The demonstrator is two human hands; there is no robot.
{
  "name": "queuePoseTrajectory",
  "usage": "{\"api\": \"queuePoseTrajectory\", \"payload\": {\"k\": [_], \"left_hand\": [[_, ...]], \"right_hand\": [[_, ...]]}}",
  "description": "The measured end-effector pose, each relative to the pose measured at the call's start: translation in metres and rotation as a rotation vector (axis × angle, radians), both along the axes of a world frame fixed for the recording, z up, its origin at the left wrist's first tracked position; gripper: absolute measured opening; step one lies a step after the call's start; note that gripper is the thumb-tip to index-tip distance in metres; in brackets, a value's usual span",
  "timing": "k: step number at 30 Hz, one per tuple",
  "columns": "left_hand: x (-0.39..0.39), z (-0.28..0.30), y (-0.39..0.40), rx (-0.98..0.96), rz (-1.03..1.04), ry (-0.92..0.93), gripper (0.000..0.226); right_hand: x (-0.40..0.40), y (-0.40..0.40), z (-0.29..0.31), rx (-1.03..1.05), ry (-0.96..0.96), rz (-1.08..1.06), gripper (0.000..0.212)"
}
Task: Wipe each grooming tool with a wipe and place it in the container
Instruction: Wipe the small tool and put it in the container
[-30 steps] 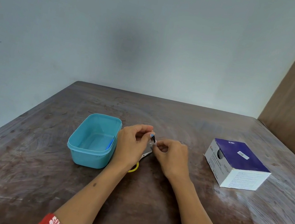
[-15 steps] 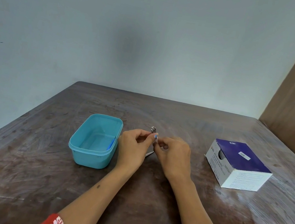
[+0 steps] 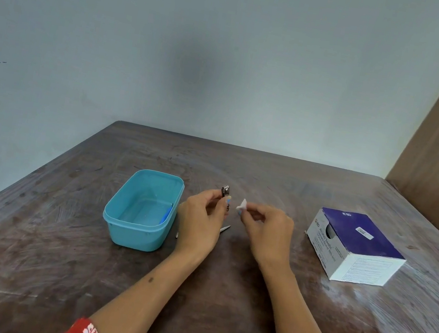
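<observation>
Pale blue wall behind, and before me a scuffed dark wooden table (image 3: 217,311). I see my left hand (image 3: 200,221) raised off it, fingers curled, pinching a small metal nail clipper (image 3: 225,191) upright at the fingertips. My right hand (image 3: 268,232), just beside it and not touching, pinches a small white wipe (image 3: 242,205). Under the left hand lies a metal tool, mostly hidden, its tip (image 3: 226,228) showing. A teal container (image 3: 116,221) sits toward the left edge, something blue inside. Toward the right edge stands a purple-and-white box of alcohol swabs (image 3: 355,247).
</observation>
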State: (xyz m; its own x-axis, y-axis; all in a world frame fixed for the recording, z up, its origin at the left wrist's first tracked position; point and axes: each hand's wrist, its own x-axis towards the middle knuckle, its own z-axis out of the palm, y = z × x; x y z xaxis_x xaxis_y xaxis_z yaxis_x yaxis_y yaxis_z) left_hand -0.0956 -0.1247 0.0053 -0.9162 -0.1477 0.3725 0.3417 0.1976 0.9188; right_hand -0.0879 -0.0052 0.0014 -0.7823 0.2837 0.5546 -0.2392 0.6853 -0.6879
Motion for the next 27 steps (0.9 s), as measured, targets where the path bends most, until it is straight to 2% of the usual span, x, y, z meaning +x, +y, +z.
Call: {"api": "queuePoseTrajectory", "payload": {"k": [3, 6, 10, 17, 21, 27], "left_hand": [[0.004, 0.002, 0.002, -0.087, -0.037, 0.032, 0.022], [0.006, 0.004, 0.001, -0.149, -0.062, 0.047, 0.023], [0.007, 0.006, 0.0, -0.184, -0.069, 0.052, 0.025], [0.006, 0.005, -0.001, -0.171, -0.084, 0.034, 0.027], [0.005, 0.005, -0.002, -0.189, -0.092, 0.033, 0.026], [0.006, 0.005, -0.002, -0.211, -0.119, 0.044, 0.025]], "right_hand": [[0.001, -0.004, 0.005, -0.24, 0.002, 0.098, 0.014], [0.0, -0.007, 0.004, -0.344, 0.012, 0.166, 0.017], [0.0, -0.01, 0.004, -0.316, 0.01, 0.198, 0.019], [0.0, -0.01, 0.004, -0.108, 0.035, 0.149, 0.022], [0.003, -0.01, 0.007, -0.263, 0.063, 0.147, 0.03], [0.005, -0.012, 0.009, -0.322, 0.08, 0.172, 0.019]]}}
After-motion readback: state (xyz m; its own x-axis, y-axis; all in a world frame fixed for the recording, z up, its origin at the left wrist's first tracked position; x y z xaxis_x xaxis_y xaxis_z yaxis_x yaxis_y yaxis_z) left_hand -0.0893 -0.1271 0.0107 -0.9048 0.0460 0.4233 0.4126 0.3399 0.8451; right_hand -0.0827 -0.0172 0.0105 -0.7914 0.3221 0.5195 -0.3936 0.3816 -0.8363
